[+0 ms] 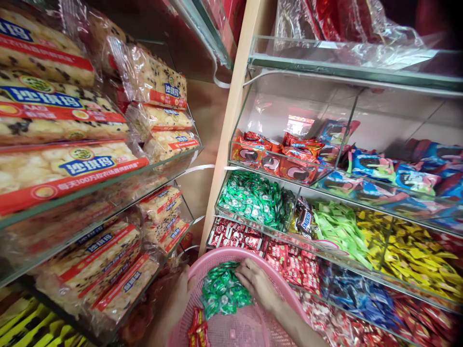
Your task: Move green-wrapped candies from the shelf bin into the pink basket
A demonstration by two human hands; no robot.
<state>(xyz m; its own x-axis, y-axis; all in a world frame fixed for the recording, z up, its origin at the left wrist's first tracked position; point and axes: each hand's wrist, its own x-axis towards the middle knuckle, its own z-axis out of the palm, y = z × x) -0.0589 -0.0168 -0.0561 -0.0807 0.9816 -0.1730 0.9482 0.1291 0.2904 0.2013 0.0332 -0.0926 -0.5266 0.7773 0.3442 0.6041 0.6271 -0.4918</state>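
Here | pink basket (211,260): green sweets (222,291) | right hand (257,283) touching them

In front of you is a candy shelf (231,120) with clear bins. The top bins hold red packs (275,156) and blue packs (398,176). Below lie green candies (253,197), light green ones (338,229) and yellow ones (408,250). To your left, glass shelves (108,185) carry big snack bags (65,166).
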